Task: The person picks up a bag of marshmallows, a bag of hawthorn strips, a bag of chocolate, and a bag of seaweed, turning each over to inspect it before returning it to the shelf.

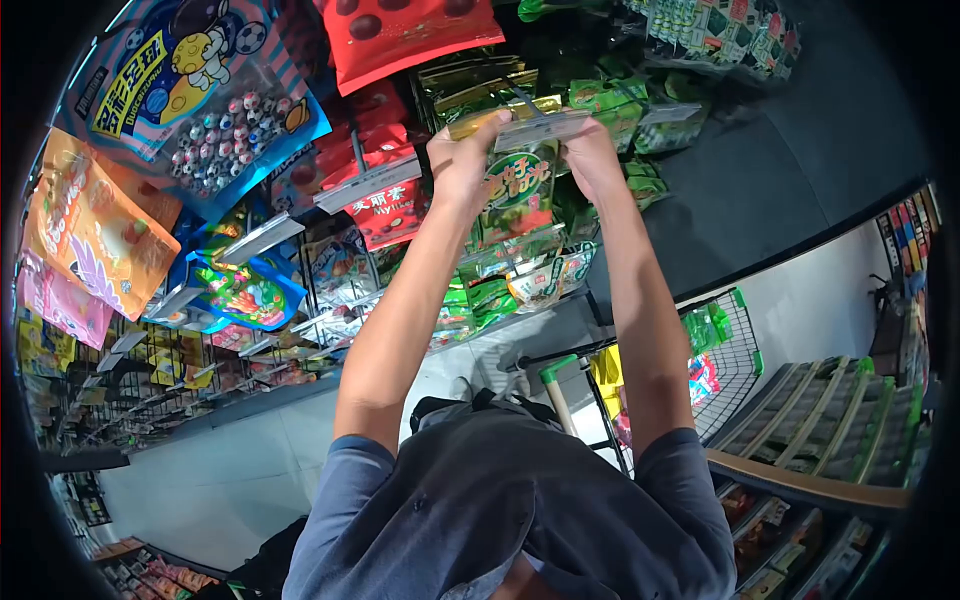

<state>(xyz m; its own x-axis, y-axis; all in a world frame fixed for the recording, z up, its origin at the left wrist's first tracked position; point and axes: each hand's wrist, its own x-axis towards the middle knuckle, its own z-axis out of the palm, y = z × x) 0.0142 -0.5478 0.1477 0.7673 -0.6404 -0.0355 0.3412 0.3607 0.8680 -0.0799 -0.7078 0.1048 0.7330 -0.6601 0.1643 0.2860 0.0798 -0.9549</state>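
A green snack bag (520, 190) with white and orange lettering and a red lower edge hangs at the rack, below a clear price-label holder (545, 128). My left hand (463, 160) is closed at its upper left, the thumb lying on a gold-coloured top edge. On the other side, my right hand (592, 158) curls in at the bag's upper right, beside the label holder. Its fingertips are partly hidden behind the holder. Both arms are stretched forward. Just left of my left hand hangs a red candy bag (385, 205).
A large blue candy bag (210, 110) and an orange pouch (105, 225) hang at the left. Above is a red bag (410, 40). A shopping cart (725, 350) with packets stands at the right, near a slatted shelf (815, 425). Label holders stick out from the rack.
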